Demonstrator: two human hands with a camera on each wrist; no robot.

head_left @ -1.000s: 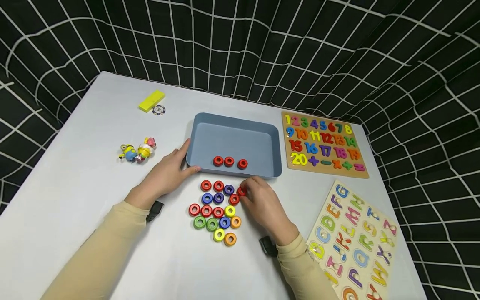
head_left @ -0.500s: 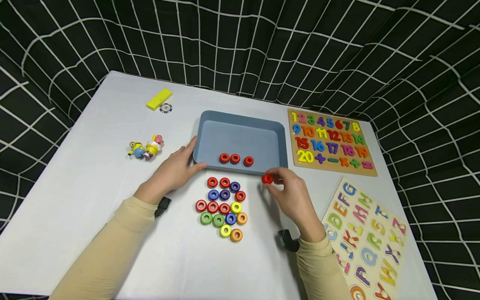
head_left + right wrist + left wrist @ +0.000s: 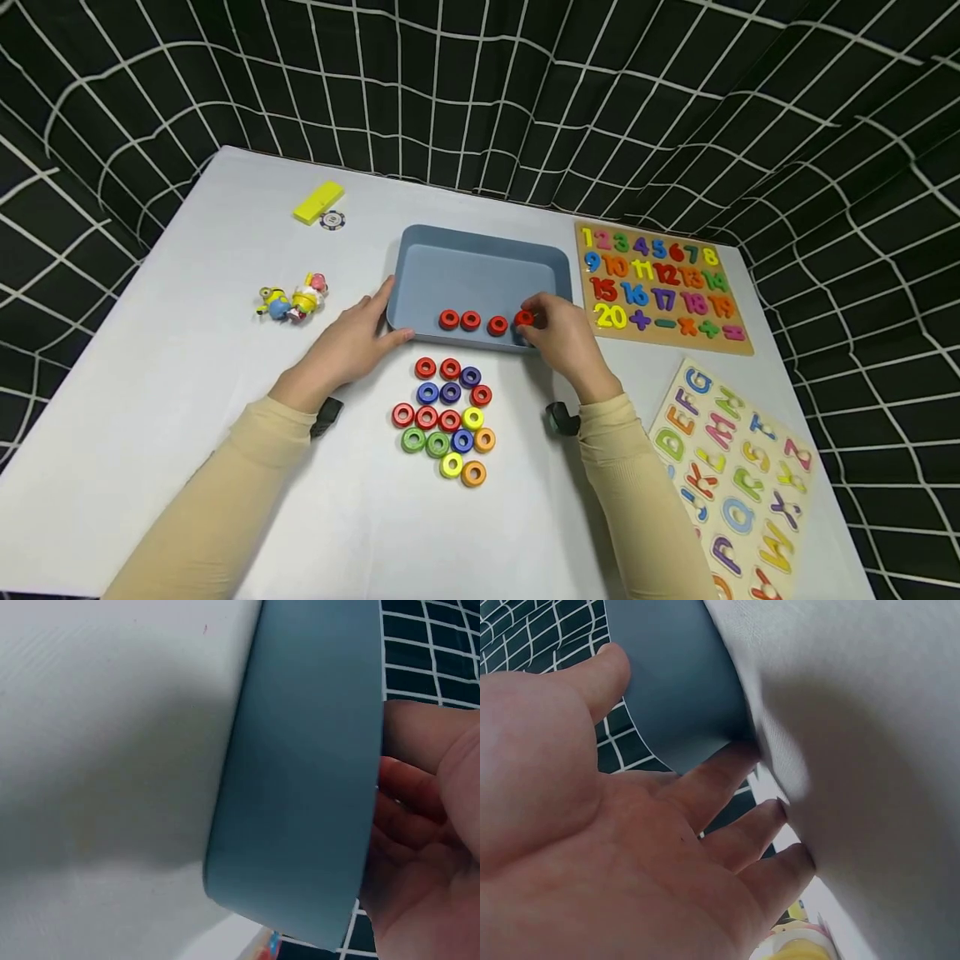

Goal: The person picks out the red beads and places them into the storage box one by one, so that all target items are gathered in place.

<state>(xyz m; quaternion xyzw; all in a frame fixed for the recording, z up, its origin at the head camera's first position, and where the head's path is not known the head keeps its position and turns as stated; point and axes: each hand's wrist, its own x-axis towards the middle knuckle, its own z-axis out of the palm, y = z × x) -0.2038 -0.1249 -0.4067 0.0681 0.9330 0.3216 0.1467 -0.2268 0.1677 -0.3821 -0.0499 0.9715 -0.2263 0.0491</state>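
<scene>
My right hand reaches over the front right of the blue-grey tray and pinches a red ring between thumb and fingers. In the right wrist view the tray's outer wall hides that ring and the fingertips. Along the tray's front side lie three other red rings in a row. My left hand rests against the front left corner of the tray, fingers extended along its side and thumb at its front wall. The left wrist view shows the fingers touching the tray's corner.
In front of the tray, several rings lie grouped on the white table: red, purple, blue, green, yellow and orange. A number board and a letter board lie at right. Toy figures, a yellow block and a poker chip lie left.
My right hand has taken a red ring from the group on the table and carried it up and over the tray's front wall. My left hand stays at the tray's corner.
</scene>
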